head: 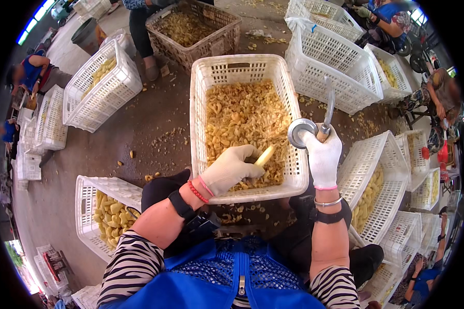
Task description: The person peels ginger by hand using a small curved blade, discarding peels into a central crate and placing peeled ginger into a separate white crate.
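Observation:
Over a white plastic crate (251, 196) of peelings and cut scraps (243, 116), my left hand (232, 168), in a cream knit glove, grips a smooth pale yellow piece (266, 155) that looks like a peeled vegetable. My right hand (324, 158), in a white glove, is at the crate's right rim. It holds a tool with a wooden handle (323, 133), a curved metal blade or tube (330, 101) standing up from it, and a round metal disc (302, 133) beside the thumb. The tool and the pale piece are apart.
A crate of yellow pieces (100, 222) stands at my left, another (386, 201) at my right. An empty-looking white crate (332, 65) and a brown, stained crate of scraps (193, 50) lie beyond. Scraps litter the floor. Several people sit around, one (141, 38) close behind the stained crate.

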The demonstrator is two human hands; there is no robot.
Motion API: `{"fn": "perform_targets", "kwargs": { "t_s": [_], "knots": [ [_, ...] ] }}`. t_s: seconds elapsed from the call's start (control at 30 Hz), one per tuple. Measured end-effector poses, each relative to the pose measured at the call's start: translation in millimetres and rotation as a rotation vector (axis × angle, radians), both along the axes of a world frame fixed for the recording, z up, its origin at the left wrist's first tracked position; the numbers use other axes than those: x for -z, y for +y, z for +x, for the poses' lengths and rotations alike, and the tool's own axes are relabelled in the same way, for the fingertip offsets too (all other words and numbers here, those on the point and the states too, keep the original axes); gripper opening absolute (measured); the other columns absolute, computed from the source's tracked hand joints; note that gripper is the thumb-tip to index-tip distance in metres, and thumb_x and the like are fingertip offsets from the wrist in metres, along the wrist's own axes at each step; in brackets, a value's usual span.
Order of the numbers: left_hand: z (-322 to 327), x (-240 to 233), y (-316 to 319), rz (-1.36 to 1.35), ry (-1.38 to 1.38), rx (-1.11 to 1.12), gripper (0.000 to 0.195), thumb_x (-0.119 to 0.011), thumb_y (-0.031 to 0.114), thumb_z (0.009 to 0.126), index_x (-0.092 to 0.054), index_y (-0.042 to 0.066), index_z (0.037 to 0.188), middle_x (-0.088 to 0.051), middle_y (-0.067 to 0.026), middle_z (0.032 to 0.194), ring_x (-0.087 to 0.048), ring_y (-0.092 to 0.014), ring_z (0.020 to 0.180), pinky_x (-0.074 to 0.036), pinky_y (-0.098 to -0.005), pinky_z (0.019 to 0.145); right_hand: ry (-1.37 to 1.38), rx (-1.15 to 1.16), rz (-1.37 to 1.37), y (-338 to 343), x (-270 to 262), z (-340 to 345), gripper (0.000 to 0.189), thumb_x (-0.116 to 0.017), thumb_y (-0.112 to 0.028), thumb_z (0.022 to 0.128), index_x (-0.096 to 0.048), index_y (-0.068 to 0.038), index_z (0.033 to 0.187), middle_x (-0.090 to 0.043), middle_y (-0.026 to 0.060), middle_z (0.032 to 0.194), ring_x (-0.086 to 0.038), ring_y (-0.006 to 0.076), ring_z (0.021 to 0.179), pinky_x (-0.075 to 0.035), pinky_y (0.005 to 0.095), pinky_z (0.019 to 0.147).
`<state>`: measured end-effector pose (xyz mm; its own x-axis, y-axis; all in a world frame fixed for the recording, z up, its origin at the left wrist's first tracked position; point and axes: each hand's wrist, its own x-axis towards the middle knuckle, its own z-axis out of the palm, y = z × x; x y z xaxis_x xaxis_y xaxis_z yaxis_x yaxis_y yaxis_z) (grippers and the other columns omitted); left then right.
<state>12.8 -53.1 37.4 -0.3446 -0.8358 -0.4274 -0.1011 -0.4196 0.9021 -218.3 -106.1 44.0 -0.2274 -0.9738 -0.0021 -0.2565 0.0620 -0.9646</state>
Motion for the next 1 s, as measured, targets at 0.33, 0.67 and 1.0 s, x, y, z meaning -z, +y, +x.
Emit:
{"fn": "perform_targets", "kwargs": {
  "t_s": [0.33,0.67,1.0],
  "knots": [
    [-29,-45,-63,0.029,0.004,0.017,0.025,-0.071,0.006,0.094,-0.068,-0.004,0.116,-0.065,-0.0013,0.086,-0.060,-0.009,0.073,-0.050,-0.0282,0.064,-0.005,-0.181,0.126,-32,-39,1,0.025,-0.081,-0.010,0.084,-0.069,0.003,0.102,-0.066,0.0017,0.087,-0.060,0.0100,0.081,-0.052,0.0297,0.076],
    [-33,-53,-85,-0.280,-0.193,-0.036,0.043,-0.080,0.007,0.090,-0.064,-0.005,0.128,-0.069,-0.0024,0.101,-0.063,-0.010,0.090,-0.052,-0.0282,0.080,-0.314,-0.213,0.117,-66,-65,-4,0.023,-0.082,-0.007,0.087,-0.069,0.002,0.105,-0.069,0.0020,0.087,-0.065,0.0071,0.071,-0.054,0.0245,0.063],
    [34,112,47,-0.007,-0.061,0.082,0.037,-0.073,0.018,0.096,-0.070,-0.004,0.125,-0.069,-0.0029,0.086,-0.061,-0.009,0.077,-0.050,-0.0289,0.068,-0.086,-0.167,0.095,60,109,48,0.025,-0.080,-0.003,0.084,-0.072,0.004,0.107,-0.073,0.0032,0.094,-0.068,0.0101,0.086,-0.056,0.0281,0.080]
  ]
}}
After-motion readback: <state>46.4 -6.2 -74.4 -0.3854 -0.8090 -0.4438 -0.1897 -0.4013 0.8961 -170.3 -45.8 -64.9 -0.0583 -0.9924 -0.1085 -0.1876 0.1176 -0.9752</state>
